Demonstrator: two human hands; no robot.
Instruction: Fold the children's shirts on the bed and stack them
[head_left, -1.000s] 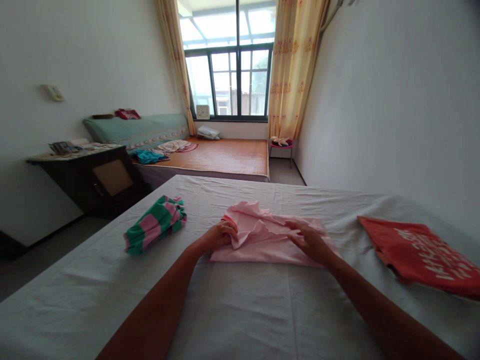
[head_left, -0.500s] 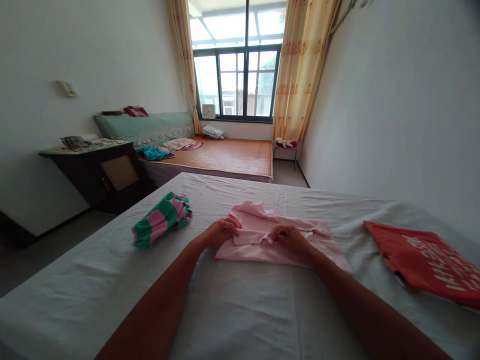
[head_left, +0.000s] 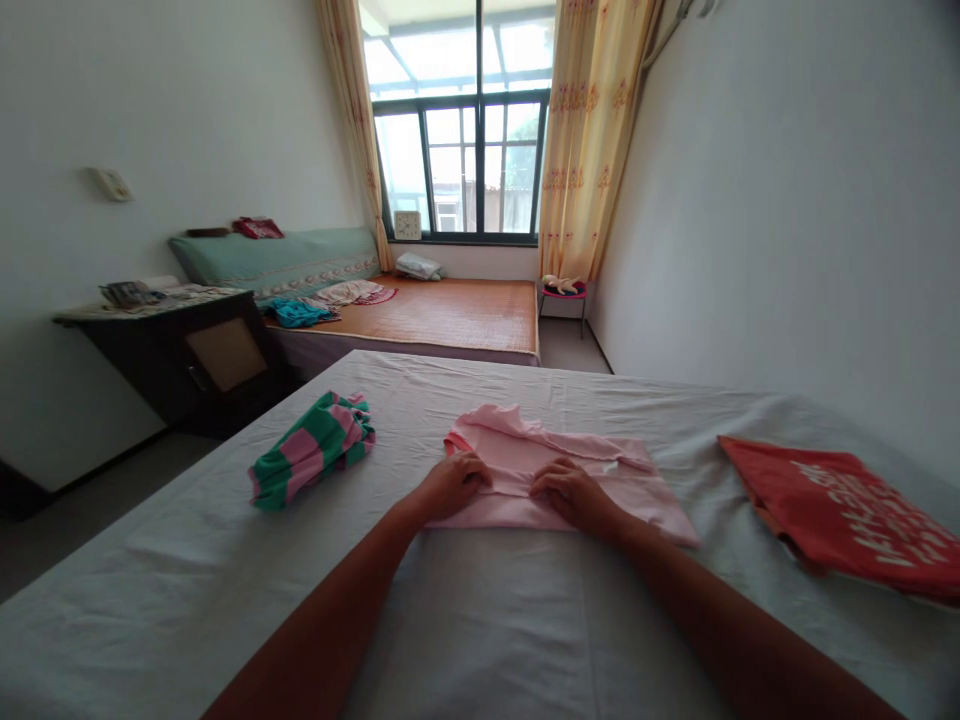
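A pink shirt [head_left: 622, 488] lies partly folded on the white sheet in front of me, a red-edged neckline at its left end. My left hand [head_left: 456, 484] rests on the shirt's left part, its fingers bent a little and pressing down on the cloth. A short way to the right, my right hand [head_left: 576, 494] lies over the near half of the shirt with fingers slightly apart and fingertips on the fabric. Some of the folded strip is hidden under both hands. Left of the shirt is a bunched green-and-pink checked garment [head_left: 315, 450].
A folded red garment with white lettering [head_left: 847, 510] lies at the right on the white sheet [head_left: 495, 620]. Beyond are a bed with a brown mat [head_left: 465, 310], a dark cabinet [head_left: 217, 355] and a small stool [head_left: 562, 292] by the curtain.
Both hands have gone from pinching a raised strip of the pink shirt to lying lower on it, the strip now pressed down. The view has shifted slightly to the right.
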